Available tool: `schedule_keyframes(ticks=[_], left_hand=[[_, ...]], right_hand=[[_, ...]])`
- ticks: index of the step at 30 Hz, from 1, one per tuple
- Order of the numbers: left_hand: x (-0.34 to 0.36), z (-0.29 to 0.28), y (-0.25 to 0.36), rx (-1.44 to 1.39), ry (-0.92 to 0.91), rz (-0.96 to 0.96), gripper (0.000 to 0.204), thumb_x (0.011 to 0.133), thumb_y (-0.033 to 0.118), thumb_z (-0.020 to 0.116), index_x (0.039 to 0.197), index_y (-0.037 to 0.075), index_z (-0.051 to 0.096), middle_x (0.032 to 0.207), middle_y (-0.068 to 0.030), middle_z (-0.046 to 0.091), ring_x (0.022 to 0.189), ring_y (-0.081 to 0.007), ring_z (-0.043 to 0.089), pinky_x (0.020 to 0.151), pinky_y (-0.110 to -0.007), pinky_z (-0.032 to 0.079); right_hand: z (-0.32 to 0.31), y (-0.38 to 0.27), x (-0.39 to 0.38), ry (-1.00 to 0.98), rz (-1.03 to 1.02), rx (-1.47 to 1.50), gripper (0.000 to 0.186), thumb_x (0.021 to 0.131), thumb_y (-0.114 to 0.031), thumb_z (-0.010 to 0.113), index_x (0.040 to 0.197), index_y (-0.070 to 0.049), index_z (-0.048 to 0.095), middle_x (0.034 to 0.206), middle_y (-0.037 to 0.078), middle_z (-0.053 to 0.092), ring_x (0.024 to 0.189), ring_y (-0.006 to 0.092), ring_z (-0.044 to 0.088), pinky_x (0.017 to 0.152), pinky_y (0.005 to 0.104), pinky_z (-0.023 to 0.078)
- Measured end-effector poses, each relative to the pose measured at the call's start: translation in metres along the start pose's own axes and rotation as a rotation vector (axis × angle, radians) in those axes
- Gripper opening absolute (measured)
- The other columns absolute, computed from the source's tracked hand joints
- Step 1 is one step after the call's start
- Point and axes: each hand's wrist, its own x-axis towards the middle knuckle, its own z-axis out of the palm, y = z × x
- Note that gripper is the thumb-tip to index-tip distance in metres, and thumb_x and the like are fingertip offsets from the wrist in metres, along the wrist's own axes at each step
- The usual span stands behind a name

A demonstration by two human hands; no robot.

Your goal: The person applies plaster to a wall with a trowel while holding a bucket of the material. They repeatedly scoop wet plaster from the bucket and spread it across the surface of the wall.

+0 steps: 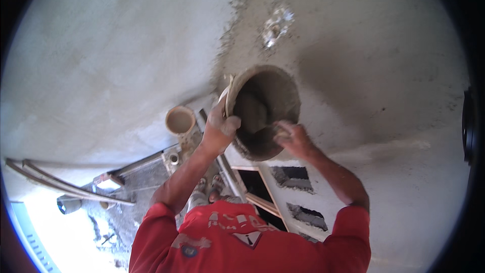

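A round, mortar-smeared bucket (290,88) is tilted so that its mouth faces me, beside the wall. Grey wet mortar (250,114) lies inside it. My left hand (220,129) is closed on the bucket's left rim, with the thumb over the edge. Along that rim runs a thin pale edge (230,93) whose kind I cannot make out. My right hand (293,139) is at the lower right of the mouth, its fingers curled and partly blurred. Whatever those fingers hold is hidden.
A smaller tan bucket (180,120) stands below to the left. The plastered wall (364,71) has a rough shiny patch (278,23) and rectangular openings (293,178) lower down. Long curved strips (70,187) lie at the left, near a dark bucket (68,204).
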Motion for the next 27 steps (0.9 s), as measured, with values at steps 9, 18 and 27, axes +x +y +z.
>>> schedule_keyframes(ticks=[9, 18, 27], left_hand=[[0.009, -0.024, 0.039, -0.244, 0.106, -0.161, 0.055, 0.075, 0.001, 0.055, 0.130, -0.004, 0.054, 0.105, -0.0076, 0.064, 0.088, -0.0134, 0.060, 0.076, -0.026, 0.050], [0.005, -0.053, 0.050, -0.293, 0.272, -0.117, 0.061, 0.071, 0.000, 0.052, 0.131, -0.007, 0.053, 0.114, -0.0099, 0.064, 0.099, -0.0171, 0.060, 0.086, -0.027, 0.049], [-0.021, -0.076, 0.045, -0.258, 0.327, -0.144, 0.058, 0.070, 0.001, 0.052, 0.127, -0.006, 0.054, 0.112, -0.0119, 0.064, 0.098, -0.0195, 0.062, 0.086, -0.029, 0.051]], right_hand=[[-0.085, -0.065, 0.011, -0.038, -0.007, -0.085, 0.048, 0.079, -0.017, 0.075, 0.123, -0.002, 0.063, 0.110, 0.019, 0.070, 0.100, 0.0313, 0.070, 0.088, 0.0375, 0.054], [-0.205, -0.235, 0.016, 0.003, -0.223, -0.286, 0.049, 0.078, -0.024, 0.078, 0.116, 0.002, 0.063, 0.086, 0.011, 0.066, 0.075, 0.0176, 0.063, 0.068, 0.0320, 0.050], [-0.262, -0.225, 0.053, 0.236, 0.047, 0.111, 0.060, 0.085, -0.031, 0.074, 0.131, 0.003, 0.056, 0.096, 0.012, 0.069, 0.073, 0.0161, 0.065, 0.069, 0.0326, 0.057]])
